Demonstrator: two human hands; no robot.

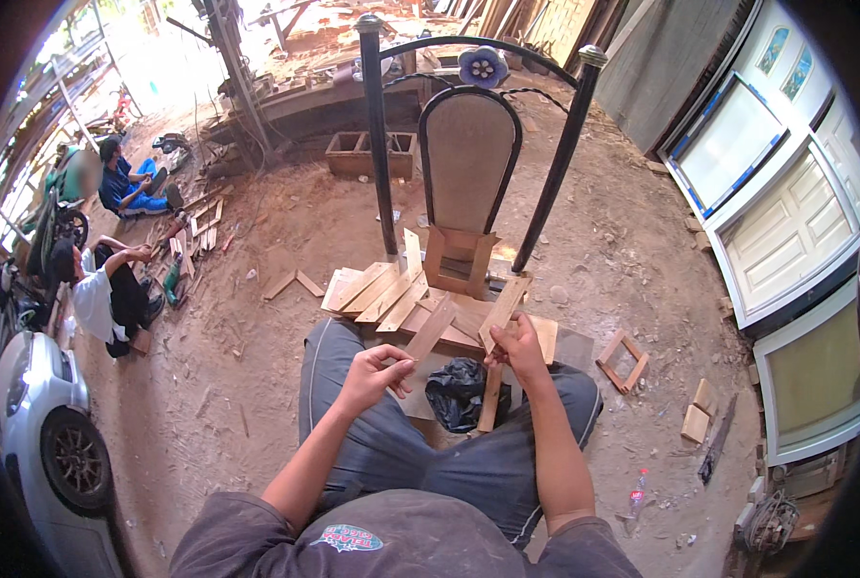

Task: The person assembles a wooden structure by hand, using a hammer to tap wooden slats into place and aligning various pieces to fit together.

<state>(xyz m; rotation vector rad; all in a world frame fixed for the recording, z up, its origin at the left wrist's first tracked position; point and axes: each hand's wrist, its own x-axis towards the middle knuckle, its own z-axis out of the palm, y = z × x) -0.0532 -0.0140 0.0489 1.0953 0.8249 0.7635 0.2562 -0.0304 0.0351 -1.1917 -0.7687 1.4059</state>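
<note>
Left hand [377,379]: grip was a near-closed pinch on the lower end of a thin reddish-brown wooden strip [432,328]; right hand [518,349]: grip was closed on the lower end of a broader pale wooden slat [504,308]; both pieces sat apart, above the lap; a crumpled black plastic bag [457,393] lay between the knees; beyond, a fanned pile of pale wooden slats [377,291], then a small brown wooden box frame [457,262] before a black metal chair with oval brown backrest [471,149]; step looked like comparing pieces; next move probably called for edges brought together, firm pinch.
</note>
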